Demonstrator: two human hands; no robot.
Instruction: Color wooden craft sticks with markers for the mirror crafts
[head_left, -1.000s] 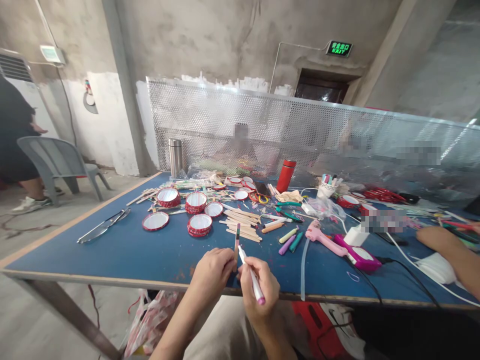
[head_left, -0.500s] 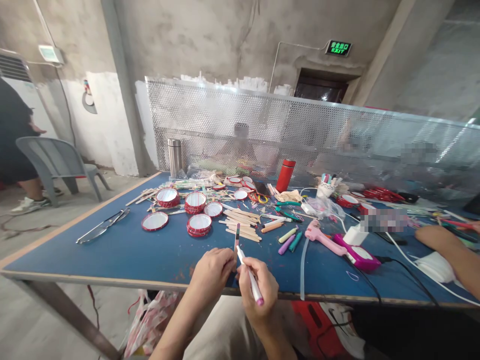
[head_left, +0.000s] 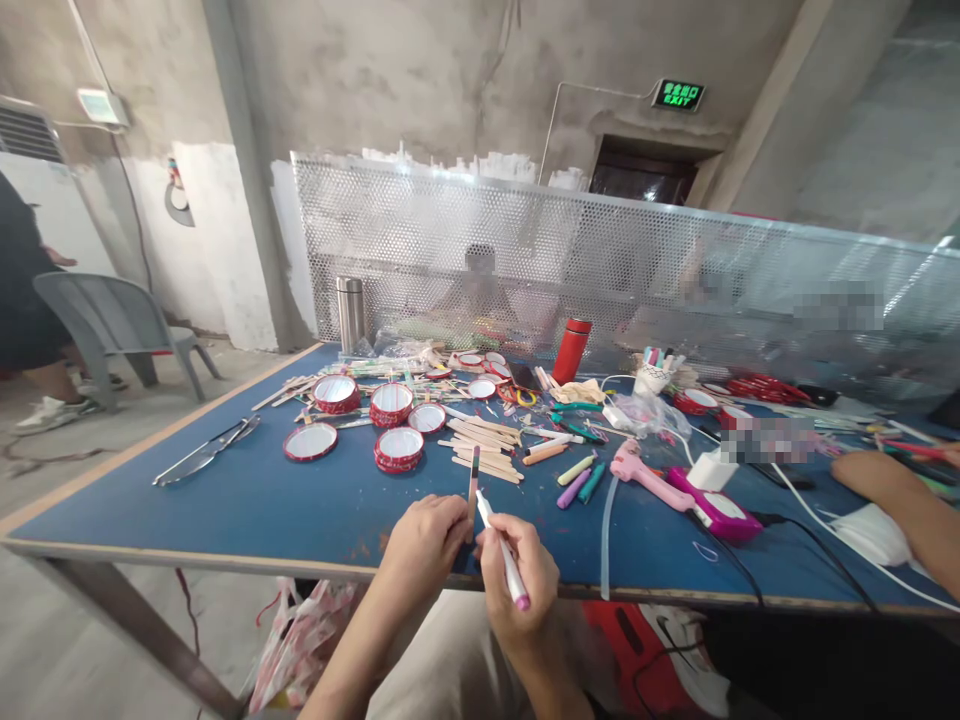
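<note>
My left hand (head_left: 427, 535) is closed on a wooden craft stick (head_left: 474, 482), which points up and away from me. Bands of dark and pinkish colour mark the stick's far end. In my right hand (head_left: 521, 570) is a white marker pen (head_left: 504, 552) with a pinkish-purple end toward me; its tip is at or very near the stick's right edge, and I cannot tell whether it touches. Just beyond both hands lies a pile of plain craft sticks (head_left: 484, 447).
Red-rimmed round pieces (head_left: 398, 450) sit left of the sticks. Coloured markers (head_left: 574, 487), a pink glue gun (head_left: 649, 475) and a magenta power strip (head_left: 716, 505) lie to the right. A red bottle (head_left: 572, 350) stands near the perforated screen (head_left: 450, 230). Another person's arm (head_left: 892, 495) rests at right.
The marker tip has shifted very slightly along the stick, and my right hand has moved a little to the right. My left hand keeps its hold. At far left, a standing person has moved slightly.
</note>
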